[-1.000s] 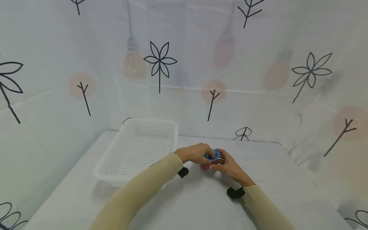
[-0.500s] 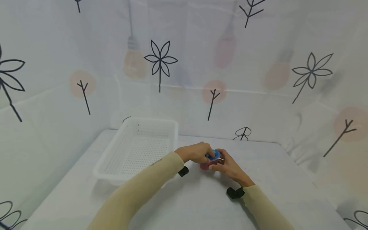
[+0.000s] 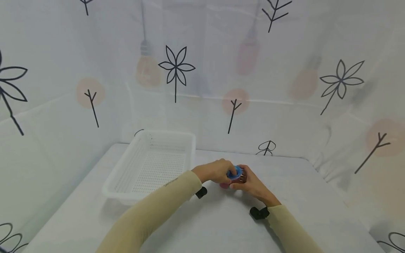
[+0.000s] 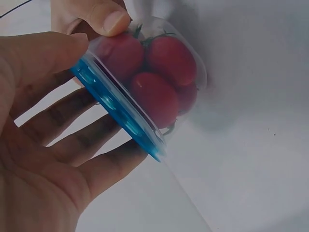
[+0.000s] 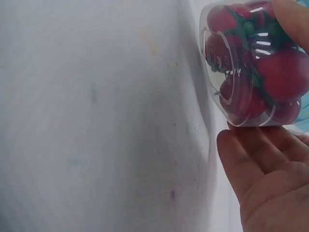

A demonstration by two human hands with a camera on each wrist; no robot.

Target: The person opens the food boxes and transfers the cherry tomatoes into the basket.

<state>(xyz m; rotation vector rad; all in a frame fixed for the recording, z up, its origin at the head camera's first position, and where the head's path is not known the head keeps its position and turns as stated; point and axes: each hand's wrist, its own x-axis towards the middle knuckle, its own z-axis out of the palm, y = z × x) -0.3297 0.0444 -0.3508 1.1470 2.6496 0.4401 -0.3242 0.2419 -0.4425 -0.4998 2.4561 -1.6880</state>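
A small clear plastic jar (image 5: 241,113) holds several red tomatoes (image 4: 171,60) with green stems. Its blue lid (image 4: 115,105) faces up between the hands in the head view. My left hand (image 3: 216,171) comes over from the left and grips the lid, thumb at one edge and fingers spread along the far side. From the right, my right hand (image 3: 254,185) holds the jar's side, with the thumb on one side and the fingers on the other. The jar is low over the white table, partly hidden by both hands in the head view.
A white perforated plastic basket (image 3: 109,191) stands on the table (image 3: 221,225), left of the hands, with my left forearm passing in front of it. A white cloth (image 3: 202,77) with plant drawings hangs behind and at both sides.
Both hands stay at the jar in nearly the same place. The fingers and the jar have shifted slightly, and more of the right fingers shows beside the lid.
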